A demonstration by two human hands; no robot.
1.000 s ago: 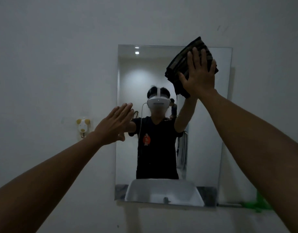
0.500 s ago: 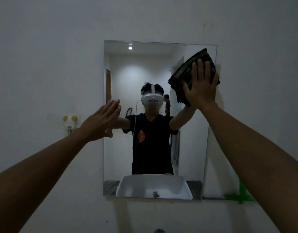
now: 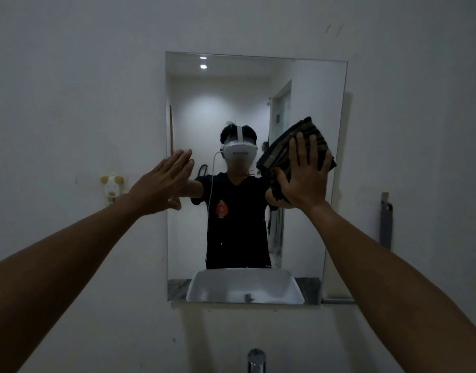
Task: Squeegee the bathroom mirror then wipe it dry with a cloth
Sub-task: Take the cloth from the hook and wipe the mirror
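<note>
Head view: my right hand was flat, palm forward, arm stretched up, fingers slightly spread, pressing the cloth on the mirror at its right edge, mid-height. My left hand was flat at the mirror's left edge, fingers together, thumb down, holding nothing. Tap sat below, a grey holder on the wall to the right.

A pale wall carries a frameless rectangular mirror, mounted flat against it. A small white-and-yellow animal-shaped holder is fixed left of the mirror, and a grey squeegee is hung to its right.
</note>
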